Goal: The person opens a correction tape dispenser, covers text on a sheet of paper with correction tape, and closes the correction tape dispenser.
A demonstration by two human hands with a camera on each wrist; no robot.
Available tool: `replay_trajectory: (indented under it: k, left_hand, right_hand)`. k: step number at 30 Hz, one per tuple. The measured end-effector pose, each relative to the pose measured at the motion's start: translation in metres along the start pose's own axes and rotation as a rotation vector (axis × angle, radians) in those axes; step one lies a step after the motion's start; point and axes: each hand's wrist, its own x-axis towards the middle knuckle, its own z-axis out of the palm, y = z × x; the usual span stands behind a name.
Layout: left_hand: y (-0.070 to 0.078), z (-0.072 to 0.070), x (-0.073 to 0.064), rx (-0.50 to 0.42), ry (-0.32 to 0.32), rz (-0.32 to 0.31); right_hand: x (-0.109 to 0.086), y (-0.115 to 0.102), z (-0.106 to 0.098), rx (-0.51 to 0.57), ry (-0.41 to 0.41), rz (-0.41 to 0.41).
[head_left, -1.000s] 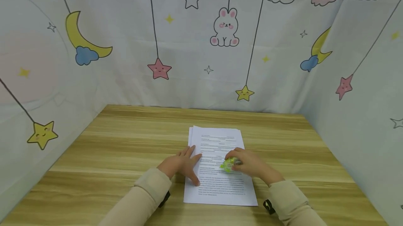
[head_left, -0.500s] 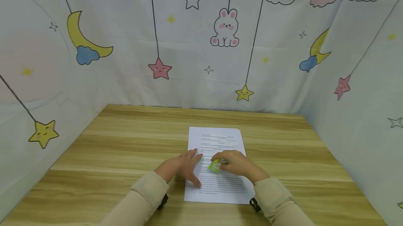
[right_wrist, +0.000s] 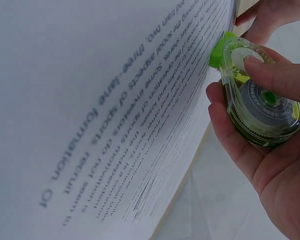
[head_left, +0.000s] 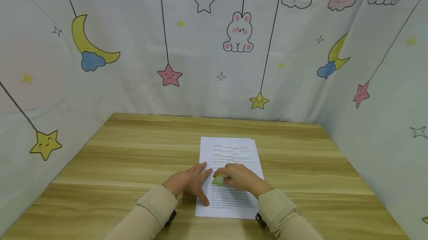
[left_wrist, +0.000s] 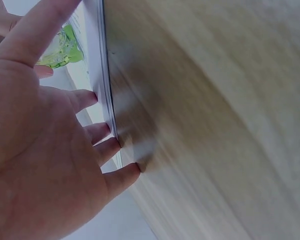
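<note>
A stack of printed paper (head_left: pixel 234 206) lies on the table in the head view. My right hand (head_left: pixel 242 178) grips a clear and green correction tape (head_left: pixel 219 180) near the left side of the text. In the right wrist view the thumb lies on the face of the correction tape (right_wrist: pixel 267 102), fingers behind it, its green tip right at the page. My left hand (head_left: pixel 190 182) rests with spread fingers on the stack's left edge. From the left wrist view, the fingertips (left_wrist: pixel 127 175) of that hand reach the sheets' edge and the table beside it.
The wood-grain table (head_left: pixel 143 151) extends around the stack on all sides. A white curtain (head_left: pixel 200 46) printed with stars, moons and rabbits hangs behind it and along both sides. Dark wrist straps (head_left: pixel 260 220) show below the sleeves.
My right hand has moved left across the page with the correction tape, from right of the middle to the left side of the text. My left hand stays at the left edge.
</note>
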Motion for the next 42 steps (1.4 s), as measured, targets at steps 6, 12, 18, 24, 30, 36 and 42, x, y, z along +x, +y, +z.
replay_trajectory:
  k: [6, 12, 18, 24, 30, 36, 42]
  left_hand:
    - [0.001, 0.000, -0.001, -0.001, 0.013, -0.002]
    - [0.001, 0.000, 0.000, 0.001, 0.004, -0.007]
    - [0.001, -0.001, -0.001, -0.013, 0.005, -0.010]
    - [0.004, -0.001, -0.001, 0.012, 0.006, -0.020]
    - [0.005, -0.003, 0.001, 0.045, 0.003, -0.049]
    - [0.004, -0.002, 0.003, 0.020, -0.003, -0.042]
    - [0.001, 0.002, 0.009, 0.013, -0.006, -0.034]
  right_hand:
    - [0.002, -0.002, 0.002, 0.001, 0.006, -0.019]
    - [0.006, -0.004, 0.000, -0.009, -0.018, -0.006]
    - [0.010, -0.004, -0.002, -0.048, -0.057, -0.037]
    - [0.010, -0.001, -0.004, -0.067, -0.081, -0.030]
    - [0.005, 0.003, -0.008, -0.064, -0.069, -0.035]
    - [0.001, 0.009, -0.008, -0.042, -0.070, -0.030]
    - [-0.002, 0.012, -0.007, -0.033, -0.077, -0.031]
